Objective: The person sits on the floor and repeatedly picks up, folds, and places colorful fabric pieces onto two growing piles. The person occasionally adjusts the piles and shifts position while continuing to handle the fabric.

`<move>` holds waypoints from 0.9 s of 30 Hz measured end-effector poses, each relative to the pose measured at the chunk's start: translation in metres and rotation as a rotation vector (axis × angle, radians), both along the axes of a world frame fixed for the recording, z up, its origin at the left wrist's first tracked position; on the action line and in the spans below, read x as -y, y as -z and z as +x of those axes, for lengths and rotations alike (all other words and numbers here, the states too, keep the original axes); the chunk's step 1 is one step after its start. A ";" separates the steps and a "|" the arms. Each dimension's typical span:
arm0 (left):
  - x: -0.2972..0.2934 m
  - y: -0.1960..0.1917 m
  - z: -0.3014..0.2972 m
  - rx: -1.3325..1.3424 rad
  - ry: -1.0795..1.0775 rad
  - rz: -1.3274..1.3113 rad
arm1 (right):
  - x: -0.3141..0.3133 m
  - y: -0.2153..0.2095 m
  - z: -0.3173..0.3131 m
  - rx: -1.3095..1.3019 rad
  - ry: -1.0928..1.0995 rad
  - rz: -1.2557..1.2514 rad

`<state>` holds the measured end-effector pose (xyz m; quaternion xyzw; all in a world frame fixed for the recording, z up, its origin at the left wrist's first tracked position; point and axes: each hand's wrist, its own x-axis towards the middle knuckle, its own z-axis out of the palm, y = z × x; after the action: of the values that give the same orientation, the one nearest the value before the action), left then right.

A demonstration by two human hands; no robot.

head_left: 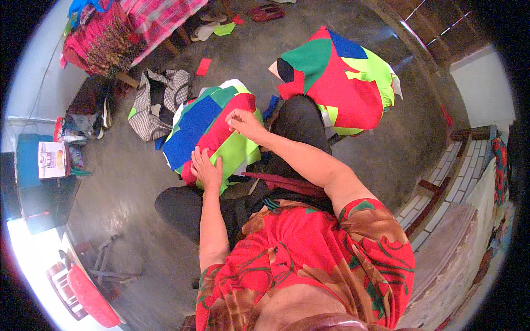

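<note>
A pile of cut cloth pieces [204, 124] in blue, red, green and lime lies on the floor in front of my knees. My left hand [205, 170] rests flat on the near edge of the pile, pressing a red piece and a lime green piece [234, 151]. My right hand [245, 122] is on top of the pile with its fingers pinched on the edge of a red piece [232, 118]. A second, larger pile of red, green, blue and lime cloth [339, 77] sits farther off to the right.
A checked bag [157, 102] lies left of the near pile. A table with patterned cloth [124, 27] stands at the upper left, with shoes [102, 113] beside it. Small cloth scraps [203, 66] dot the concrete floor. Steps [452, 176] run along the right.
</note>
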<state>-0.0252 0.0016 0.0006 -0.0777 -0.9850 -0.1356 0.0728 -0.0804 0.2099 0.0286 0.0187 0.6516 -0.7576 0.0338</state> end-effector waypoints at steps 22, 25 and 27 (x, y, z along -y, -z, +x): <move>0.001 0.007 0.002 0.026 -0.010 -0.019 | -0.346 -0.097 0.011 -0.218 0.662 1.467; 0.000 0.006 0.001 0.028 -0.004 -0.015 | -0.358 -0.073 0.019 -0.141 0.557 1.452; 0.003 0.005 0.003 0.021 -0.001 -0.019 | -0.352 -0.074 0.019 -0.131 0.596 1.458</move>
<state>-0.0223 -0.0012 -0.0044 -0.0762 -0.9870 -0.1272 0.0618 -0.0613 0.5618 0.1026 0.1652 0.9521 -0.1160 -0.2296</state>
